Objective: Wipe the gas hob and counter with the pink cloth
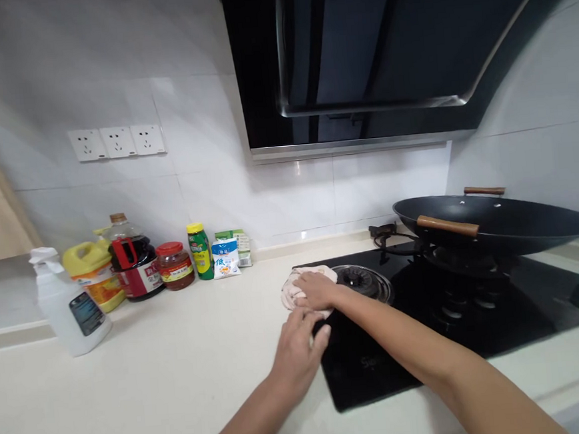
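The right grip (317, 290), spread flat, pressed the cloth (289, 292) where the cooktop (349, 376) met the tabletop (200, 358), presumably for even contact; the left grip (295, 345), loosely open beside it, appeared empty.

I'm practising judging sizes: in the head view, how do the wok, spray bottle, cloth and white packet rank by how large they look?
1. Wok
2. Spray bottle
3. Cloth, partly covered by the right hand
4. White packet
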`<state>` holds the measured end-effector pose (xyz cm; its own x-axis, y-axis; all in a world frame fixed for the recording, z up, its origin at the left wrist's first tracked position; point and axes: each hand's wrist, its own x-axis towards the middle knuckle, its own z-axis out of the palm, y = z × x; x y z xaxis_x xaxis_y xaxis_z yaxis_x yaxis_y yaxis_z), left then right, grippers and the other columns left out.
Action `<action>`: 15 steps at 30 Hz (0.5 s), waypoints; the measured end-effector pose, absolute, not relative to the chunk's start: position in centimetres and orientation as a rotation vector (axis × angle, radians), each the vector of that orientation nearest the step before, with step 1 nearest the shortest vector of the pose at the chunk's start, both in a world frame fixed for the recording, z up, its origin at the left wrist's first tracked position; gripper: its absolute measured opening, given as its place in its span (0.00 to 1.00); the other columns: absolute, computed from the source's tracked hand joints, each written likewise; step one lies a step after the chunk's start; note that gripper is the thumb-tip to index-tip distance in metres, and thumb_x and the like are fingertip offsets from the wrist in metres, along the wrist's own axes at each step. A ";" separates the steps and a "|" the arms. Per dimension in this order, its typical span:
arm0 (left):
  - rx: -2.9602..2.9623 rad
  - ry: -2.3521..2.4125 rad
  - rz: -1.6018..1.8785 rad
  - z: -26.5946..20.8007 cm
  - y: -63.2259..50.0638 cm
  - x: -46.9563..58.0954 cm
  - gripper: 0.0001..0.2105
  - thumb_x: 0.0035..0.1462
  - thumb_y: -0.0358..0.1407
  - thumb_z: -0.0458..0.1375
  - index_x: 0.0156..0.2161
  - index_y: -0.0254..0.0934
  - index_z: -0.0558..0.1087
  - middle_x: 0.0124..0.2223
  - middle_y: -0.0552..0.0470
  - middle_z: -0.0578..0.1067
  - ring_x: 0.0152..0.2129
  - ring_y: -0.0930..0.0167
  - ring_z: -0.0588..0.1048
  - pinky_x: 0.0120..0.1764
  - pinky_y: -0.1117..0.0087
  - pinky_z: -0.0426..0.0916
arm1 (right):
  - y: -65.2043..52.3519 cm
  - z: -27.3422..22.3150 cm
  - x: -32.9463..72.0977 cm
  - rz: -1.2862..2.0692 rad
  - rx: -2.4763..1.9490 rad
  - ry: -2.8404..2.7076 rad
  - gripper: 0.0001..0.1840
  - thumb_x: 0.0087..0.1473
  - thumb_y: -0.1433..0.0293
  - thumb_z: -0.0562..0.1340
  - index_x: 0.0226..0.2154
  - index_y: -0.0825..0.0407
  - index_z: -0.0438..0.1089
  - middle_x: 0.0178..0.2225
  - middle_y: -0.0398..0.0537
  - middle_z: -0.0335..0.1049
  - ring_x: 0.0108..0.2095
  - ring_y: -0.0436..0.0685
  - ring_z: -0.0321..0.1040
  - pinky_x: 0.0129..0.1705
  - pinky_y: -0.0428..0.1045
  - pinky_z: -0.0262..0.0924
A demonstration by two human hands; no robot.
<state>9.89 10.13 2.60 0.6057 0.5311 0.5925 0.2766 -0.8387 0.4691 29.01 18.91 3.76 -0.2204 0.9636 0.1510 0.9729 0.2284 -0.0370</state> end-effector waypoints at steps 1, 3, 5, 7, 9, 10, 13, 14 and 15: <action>2.456 0.658 1.125 2.7 10.6 9.7 0.13 0.68 0.41 0.51 0.50 0.41 0.73 0.50 0.46 0.72 0.49 0.63 0.72 0.53 0.57 0.68 | 17.6 3.7 28.5 -0.103 -1.833 -2.373 0.35 0.59 0.49 0.58 0.61 0.52 0.63 0.63 0.62 0.61 0.63 0.71 0.57 0.61 0.63 0.53; 2.371 0.696 1.197 2.7 11.7 9.5 0.14 0.68 0.42 0.50 0.49 0.41 0.74 0.49 0.45 0.72 0.48 0.63 0.72 0.53 0.57 0.68 | 15.0 3.7 27.8 -0.115 -1.751 -2.413 0.34 0.58 0.49 0.58 0.61 0.50 0.63 0.61 0.60 0.63 0.62 0.70 0.57 0.61 0.63 0.53; 2.306 0.758 1.237 2.4 12.6 9.3 0.15 0.67 0.43 0.50 0.49 0.41 0.75 0.46 0.46 0.72 0.47 0.63 0.72 0.53 0.57 0.68 | 12.6 3.7 27.6 -0.116 -1.671 -2.444 0.34 0.58 0.49 0.57 0.61 0.49 0.63 0.59 0.59 0.65 0.60 0.70 0.59 0.60 0.66 0.53; 2.270 0.810 1.228 1.8 13.4 9.2 0.16 0.66 0.45 0.50 0.49 0.40 0.75 0.45 0.47 0.72 0.47 0.62 0.72 0.54 0.56 0.67 | 10.4 4.0 27.6 -0.090 -1.638 -2.477 0.36 0.57 0.46 0.58 0.59 0.51 0.64 0.57 0.62 0.65 0.57 0.72 0.61 0.58 0.68 0.54; 2.263 0.834 1.172 1.1 13.9 9.3 0.17 0.65 0.46 0.50 0.48 0.40 0.75 0.45 0.47 0.73 0.47 0.62 0.72 0.54 0.55 0.67 | 8.8 4.1 27.9 -0.057 -1.639 -2.493 0.39 0.55 0.44 0.58 0.57 0.54 0.64 0.56 0.64 0.65 0.56 0.73 0.61 0.56 0.69 0.55; 2.275 0.835 1.126 0.9 14.0 9.3 0.17 0.64 0.47 0.50 0.48 0.40 0.75 0.45 0.47 0.74 0.46 0.62 0.73 0.54 0.54 0.67 | 8.2 4.2 28.1 -0.051 -1.635 -2.476 0.39 0.54 0.43 0.59 0.57 0.54 0.64 0.56 0.64 0.64 0.56 0.73 0.61 0.56 0.69 0.55; 2.338 0.823 0.972 0.4 14.0 9.4 0.17 0.64 0.46 0.51 0.48 0.41 0.75 0.46 0.47 0.76 0.47 0.61 0.72 0.54 0.53 0.66 | 7.3 4.1 28.3 -0.049 -1.597 -2.398 0.38 0.54 0.43 0.59 0.56 0.52 0.63 0.56 0.61 0.64 0.57 0.71 0.59 0.58 0.69 0.54; 2.356 0.821 0.933 0.5 13.9 9.4 0.17 0.64 0.46 0.50 0.49 0.41 0.75 0.46 0.47 0.76 0.48 0.60 0.72 0.55 0.53 0.65 | 7.1 4.1 28.4 -0.042 -1.581 -2.391 0.37 0.55 0.43 0.59 0.55 0.51 0.63 0.55 0.60 0.65 0.56 0.70 0.59 0.58 0.68 0.54; 2.372 0.818 0.905 0.6 13.8 9.3 0.17 0.64 0.46 0.50 0.49 0.42 0.75 0.47 0.47 0.76 0.48 0.60 0.72 0.55 0.53 0.65 | 7.1 4.2 28.5 -0.033 -1.565 -2.399 0.35 0.55 0.44 0.59 0.55 0.51 0.63 0.54 0.59 0.65 0.56 0.70 0.60 0.58 0.68 0.54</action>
<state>9.34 13.80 0.64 0.6050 0.6702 0.4299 0.3601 -0.7118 0.6030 28.49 7.08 4.16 -0.3763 0.8945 0.2413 0.9007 0.4142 -0.1308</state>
